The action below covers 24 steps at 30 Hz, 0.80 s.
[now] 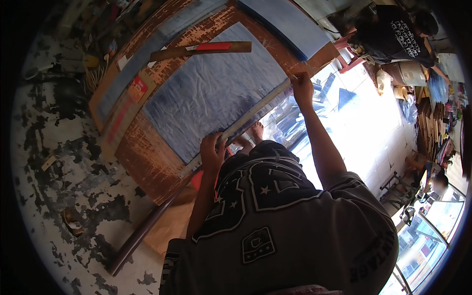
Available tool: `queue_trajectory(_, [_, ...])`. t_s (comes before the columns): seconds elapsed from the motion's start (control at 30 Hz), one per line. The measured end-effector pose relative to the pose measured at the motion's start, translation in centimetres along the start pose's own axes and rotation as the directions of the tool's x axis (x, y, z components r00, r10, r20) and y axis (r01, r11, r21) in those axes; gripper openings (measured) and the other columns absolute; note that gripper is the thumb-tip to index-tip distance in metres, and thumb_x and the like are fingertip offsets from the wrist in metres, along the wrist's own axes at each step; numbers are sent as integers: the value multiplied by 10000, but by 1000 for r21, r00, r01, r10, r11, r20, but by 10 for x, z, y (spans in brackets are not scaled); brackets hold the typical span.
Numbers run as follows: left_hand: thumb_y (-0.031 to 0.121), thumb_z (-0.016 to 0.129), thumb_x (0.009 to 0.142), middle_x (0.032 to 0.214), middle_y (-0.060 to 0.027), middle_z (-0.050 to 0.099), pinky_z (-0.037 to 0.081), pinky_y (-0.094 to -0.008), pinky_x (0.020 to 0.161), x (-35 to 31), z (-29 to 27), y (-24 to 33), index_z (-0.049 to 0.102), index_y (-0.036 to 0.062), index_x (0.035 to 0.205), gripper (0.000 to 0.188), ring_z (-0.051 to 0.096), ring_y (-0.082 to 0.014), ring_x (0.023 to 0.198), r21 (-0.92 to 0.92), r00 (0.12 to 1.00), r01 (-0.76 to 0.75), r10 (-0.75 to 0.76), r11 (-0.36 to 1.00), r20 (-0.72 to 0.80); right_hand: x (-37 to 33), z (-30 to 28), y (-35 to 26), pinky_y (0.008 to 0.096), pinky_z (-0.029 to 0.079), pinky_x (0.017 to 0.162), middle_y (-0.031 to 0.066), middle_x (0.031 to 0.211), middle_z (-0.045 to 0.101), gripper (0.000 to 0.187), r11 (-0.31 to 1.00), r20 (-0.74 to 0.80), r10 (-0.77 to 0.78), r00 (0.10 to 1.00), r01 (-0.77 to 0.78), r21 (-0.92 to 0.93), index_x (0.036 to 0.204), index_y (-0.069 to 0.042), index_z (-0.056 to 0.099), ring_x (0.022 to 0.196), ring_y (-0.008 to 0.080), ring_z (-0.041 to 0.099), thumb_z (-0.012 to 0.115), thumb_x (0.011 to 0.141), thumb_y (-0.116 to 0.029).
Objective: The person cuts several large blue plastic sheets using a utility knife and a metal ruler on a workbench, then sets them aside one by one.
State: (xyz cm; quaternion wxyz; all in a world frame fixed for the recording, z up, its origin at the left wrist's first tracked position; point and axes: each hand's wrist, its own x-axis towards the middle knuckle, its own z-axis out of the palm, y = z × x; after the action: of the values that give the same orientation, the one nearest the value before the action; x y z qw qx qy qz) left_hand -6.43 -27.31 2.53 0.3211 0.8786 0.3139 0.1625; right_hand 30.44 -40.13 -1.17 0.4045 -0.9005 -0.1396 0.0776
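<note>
A stack or sheet of bluish, wrinkled plastic film [211,93] lies on a worn brown board [147,179]. Along its near edge runs a long pale straightedge [258,107]. My left hand [212,153] is closed over the straightedge toward its left part, thumb and fingers around its edge. Near the other end, my right hand [302,89] grips the straightedge with curled fingers. Across the far part of the film lies a brown wooden strip [172,53] with a red band [214,46] on it. Whether the film is one layer or several, I cannot tell.
A wide strip [120,115] with a red label lies on the board's left side. More blue sheets [290,27] rest at its far right. Blue scraps [314,98] litter the bright tiled floor. One person [398,37] bends at the upper right; another [432,179] sits at the right.
</note>
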Motion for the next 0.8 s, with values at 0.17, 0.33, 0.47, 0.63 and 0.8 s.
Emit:
queue_trajectory(0.17, [141,688,872,974,-160,575,446,-439,808,-5,8,-4,637,38,1132,285,558,-352,923,62,999,20,-18,998,-35,8,11,25,448,500,758,198,884,693,255,992,-37,-127,991,127,9,905,-2,638,847,378,667,676,843,-246])
queue_trajectory(0.33, [142,712,855,1012,-142,559,447,-427,829,-15,9,-11,658,66,1133,294,548,-328,959,84,996,54,-48,995,-74,5,15,21,475,477,776,212,867,658,206,976,-29,-219,975,218,-24,864,7,629,867,405,627,675,836,-192])
queue_trajectory(0.47, [157,748,833,1014,-123,535,444,-439,826,-20,13,-15,680,92,1139,320,536,-313,955,118,994,75,-64,990,-92,6,16,21,492,455,823,218,905,635,186,964,-13,-264,964,264,-28,879,18,652,903,416,588,651,844,-165])
queue_trajectory(0.63, [184,750,833,974,-91,554,427,-436,815,-21,13,-24,713,128,1104,279,531,-290,936,184,981,38,-2,982,-192,4,16,21,496,442,854,216,925,635,238,979,29,-203,979,203,7,925,24,652,947,402,580,670,849,-201])
queue_trajectory(0.8, [209,763,809,1003,-68,577,408,-431,857,-32,1,-35,735,160,1079,275,536,-280,977,207,959,118,-58,971,-276,5,19,27,499,441,869,233,942,632,300,981,71,-193,979,194,-2,959,56,623,958,410,584,667,857,-223])
